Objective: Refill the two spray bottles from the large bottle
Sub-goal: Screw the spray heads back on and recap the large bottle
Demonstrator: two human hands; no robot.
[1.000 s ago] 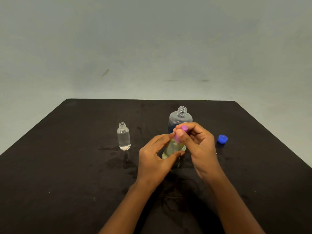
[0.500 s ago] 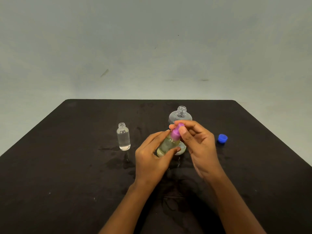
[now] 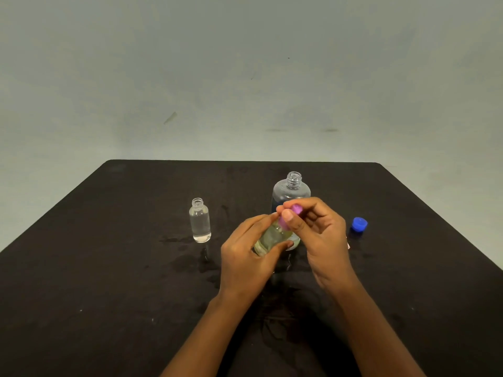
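Holding tilted spray bottle (image 3: pixel 272 236) in my left grip (image 3: pixel 251 257) | right grip (image 3: pixel 315 235) pinching purple cap (image 3: pixel 292 213) | risk: cross-threading, spill onto worktop (image 3: pixel 109 268) below.

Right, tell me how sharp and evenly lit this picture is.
Head view: soft, even light, no hard shadows; the table is near-black, so wet patches barely show. The clear small bottle and big bottle are faint against it. Wide-angle bends the table's edges. Both hands, left hand and right hand, look slightly soft.
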